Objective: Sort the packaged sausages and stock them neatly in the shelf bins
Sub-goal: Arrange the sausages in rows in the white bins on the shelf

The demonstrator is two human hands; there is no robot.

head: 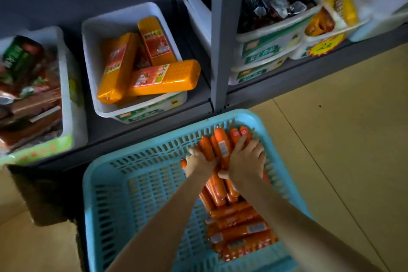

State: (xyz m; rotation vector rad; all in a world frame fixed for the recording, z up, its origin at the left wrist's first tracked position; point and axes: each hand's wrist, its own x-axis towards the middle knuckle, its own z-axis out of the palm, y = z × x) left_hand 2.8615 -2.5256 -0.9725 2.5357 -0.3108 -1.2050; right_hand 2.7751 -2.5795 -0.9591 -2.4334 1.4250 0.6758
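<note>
A light blue slotted basket (136, 183) stands on the floor in front of the shelf. Its right half holds several orange packaged sausages (234, 225). Both my hands are inside it at the far end. My left hand (199, 163) grips a bunch of upright orange sausages (220, 146) from the left. My right hand (246, 159) grips the same bunch from the right, fingers spread over them. On the bottom shelf a white bin (97, 51) holds several thick yellow-orange sausage logs (163, 77), lying crosswise.
A white bin (66, 99) of dark red packages stands at the far left of the shelf. Right of a grey upright post (220, 35), stacked white bins (271, 44) hold dark wrapped packs and yellow packs (340, 4). Beige tiled floor (331, 117) lies to the right.
</note>
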